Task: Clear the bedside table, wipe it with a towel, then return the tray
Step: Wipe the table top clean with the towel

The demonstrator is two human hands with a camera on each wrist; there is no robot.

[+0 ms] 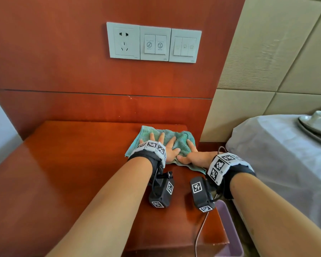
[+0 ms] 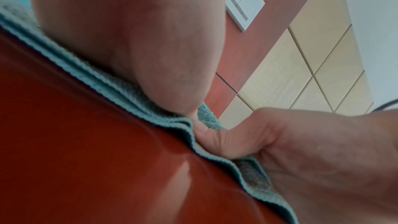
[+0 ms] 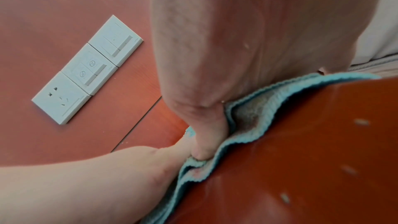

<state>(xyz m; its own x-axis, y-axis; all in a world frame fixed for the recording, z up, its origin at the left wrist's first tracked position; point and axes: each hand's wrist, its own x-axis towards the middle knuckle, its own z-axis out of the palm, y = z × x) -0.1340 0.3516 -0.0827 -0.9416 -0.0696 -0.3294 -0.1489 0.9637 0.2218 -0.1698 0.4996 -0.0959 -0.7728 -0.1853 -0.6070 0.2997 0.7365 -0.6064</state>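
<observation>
Nearby, tray [image 1: 315,125] on bed [image 1: 278,151], switch plates [image 1: 154,43] above table [image 1: 63,164]

Your glossy red-brown counter [image 1: 67,164] carries one teal towel [image 1: 176,139], spread flat at the back right corner. Beside it, the bed [image 1: 278,154] holds a metal tray [image 1: 312,125].

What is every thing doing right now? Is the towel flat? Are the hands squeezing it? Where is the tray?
towel: spread on the table, a bit rumpled.
left hand: fingers straight, pressing flat on the towel.
right hand: fingers straight, pressing on the towel.
bedside table: top cleared except for the towel.
tray: on the bed, not returned yet.
</observation>
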